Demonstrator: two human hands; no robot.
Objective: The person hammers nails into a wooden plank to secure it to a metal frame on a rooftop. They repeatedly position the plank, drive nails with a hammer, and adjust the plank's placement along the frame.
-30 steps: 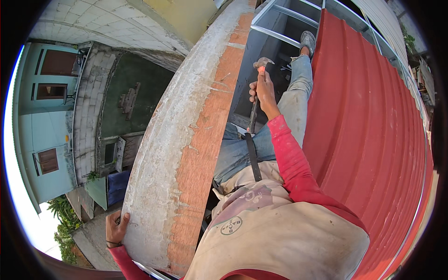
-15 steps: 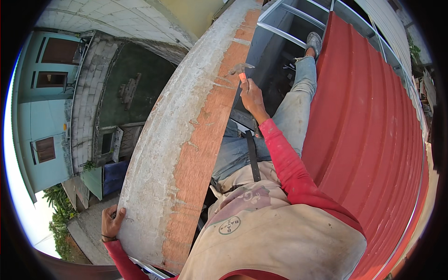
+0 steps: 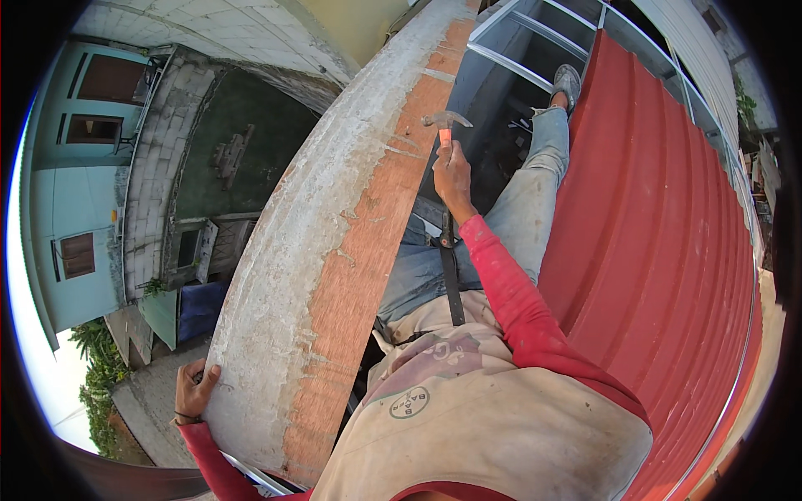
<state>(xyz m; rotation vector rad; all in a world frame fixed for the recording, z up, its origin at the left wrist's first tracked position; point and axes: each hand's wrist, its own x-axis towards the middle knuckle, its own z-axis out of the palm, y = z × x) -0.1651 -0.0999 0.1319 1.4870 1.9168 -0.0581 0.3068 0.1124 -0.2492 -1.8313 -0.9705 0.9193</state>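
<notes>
My right hand [image 3: 452, 174] is wrapped round the orange handle of a claw hammer [image 3: 446, 125]. The hammer's metal head stands above the fist, over the inner edge of a long board [image 3: 351, 250]. Grey cement coats the board's outer side, and reddish-brown wood grain shows along its inner side. At the board's near left corner, my left hand [image 3: 193, 391] is closed on the outer edge, thumb on top and fingers curled. The undersides of those fingers are hidden.
Red corrugated roofing sheet [image 3: 652, 250] spreads on the right, beside a silver metal frame [image 3: 535, 37]. My outstretched leg [image 3: 535, 184] lies along the sheet's edge, over a dark opening. Left of the board the ground drops to a walled yard [image 3: 238, 150] and a turquoise house [image 3: 83, 209].
My right hand has turned the hammer, so its head now sits more upright and slightly farther right. My left hand keeps its hold on the edge, and the view has shifted a little.
</notes>
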